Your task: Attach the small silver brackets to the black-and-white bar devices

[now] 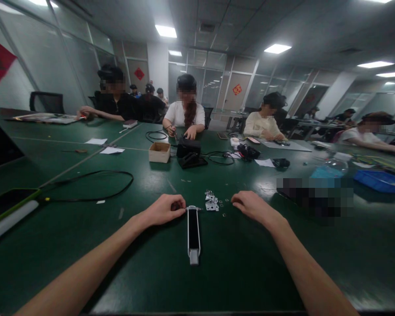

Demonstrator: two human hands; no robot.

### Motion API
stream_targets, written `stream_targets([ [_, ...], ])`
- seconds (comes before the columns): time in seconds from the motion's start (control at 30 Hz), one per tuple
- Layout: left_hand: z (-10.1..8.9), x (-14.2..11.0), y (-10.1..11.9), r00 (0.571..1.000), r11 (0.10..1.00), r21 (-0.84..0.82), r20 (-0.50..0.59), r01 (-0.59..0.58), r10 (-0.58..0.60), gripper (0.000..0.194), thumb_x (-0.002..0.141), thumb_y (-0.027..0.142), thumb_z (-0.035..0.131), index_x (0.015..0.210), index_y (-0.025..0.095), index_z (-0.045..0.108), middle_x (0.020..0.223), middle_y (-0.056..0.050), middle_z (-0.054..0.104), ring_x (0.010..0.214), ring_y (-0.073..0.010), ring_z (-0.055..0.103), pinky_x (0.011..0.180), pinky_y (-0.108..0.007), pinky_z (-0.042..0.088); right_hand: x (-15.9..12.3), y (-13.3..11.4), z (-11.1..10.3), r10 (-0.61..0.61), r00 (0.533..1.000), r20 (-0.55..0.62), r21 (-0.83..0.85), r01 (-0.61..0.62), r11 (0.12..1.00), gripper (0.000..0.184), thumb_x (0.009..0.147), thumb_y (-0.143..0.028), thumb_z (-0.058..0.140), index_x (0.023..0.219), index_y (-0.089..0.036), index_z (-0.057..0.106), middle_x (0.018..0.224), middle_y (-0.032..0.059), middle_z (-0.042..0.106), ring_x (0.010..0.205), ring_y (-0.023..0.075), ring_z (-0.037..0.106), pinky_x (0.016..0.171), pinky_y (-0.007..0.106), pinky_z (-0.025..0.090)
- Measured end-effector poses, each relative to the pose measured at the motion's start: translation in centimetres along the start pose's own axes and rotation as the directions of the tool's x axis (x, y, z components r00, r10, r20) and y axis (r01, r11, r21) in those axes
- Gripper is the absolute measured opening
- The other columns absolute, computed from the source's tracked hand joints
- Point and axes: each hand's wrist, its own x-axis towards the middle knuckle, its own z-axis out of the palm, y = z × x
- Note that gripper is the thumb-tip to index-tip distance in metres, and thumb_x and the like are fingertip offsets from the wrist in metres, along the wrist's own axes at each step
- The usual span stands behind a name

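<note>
Two hands rest by a long black-and-white bar on a green table. The left hand is curled shut at the bar's top end; I cannot tell if it grips anything. The right hand is half open, near small metal brackets and tiny rings.
</note>
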Motion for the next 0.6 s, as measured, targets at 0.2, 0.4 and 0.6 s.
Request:
stream_targets([
  [0.2, -0.2, -0.1, 0.4, 1.0, 1.0, 0.005, 0.004, 0.018, -0.018, 0.014, 0.082, 0.029, 0.057, 0.087, 0.017, 0.062, 0.075, 0.001, 0.062, 0.065, -0.0125, 0.055, 0.062, -0.024, 0.044, 0.2, -0.4, 0.3, -0.043, 0.992, -0.119, 0.023, 0.046, 0.999, 0.021, 0.086, -0.022, 0.052, 0.098, -0.019, 0.068, 0.097, 0.0093, 0.065, 0.091, 0.0226, 0.059, 0.08, 0.037, 0.048],
  [0.4, -0.2, -0.2, 0.4, 1.0, 1.0, -0.001, 0.014, 0.016, -0.016, 0.017, 0.083, 0.031, 0.056, 0.089, 0.016, 0.063, 0.076, 0.0, 0.062, 0.065, -0.0128, 0.056, 0.061, -0.023, 0.044, 1.1, -0.8, 1.5, -0.051, 0.991, -0.122, 0.022, 0.054, 0.998, 0.022, 0.089, -0.022, 0.047, 0.097, -0.017, 0.067, 0.098, 0.0107, 0.064, 0.091, 0.0218, 0.059, 0.08, 0.035, 0.046],
  [0.6, -0.1, 0.0, 0.2, 1.0, 1.0, 0.027, 0.001, 0.014, -0.014, 0.016, 0.083, 0.03, 0.055, 0.087, 0.017, 0.062, 0.073, 0.001, 0.061, 0.063, -0.0124, 0.055, 0.06, -0.023, 0.043, 2.1, -1.0, 1.0, 0.104, 0.994, -0.018, 0.129, -0.101, 0.986, 0.019, 0.08, -0.019, 0.052, 0.087, -0.014, 0.069, 0.087, 0.0103, 0.067, 0.08, 0.0205, 0.063, 0.07, 0.03, 0.046],
])
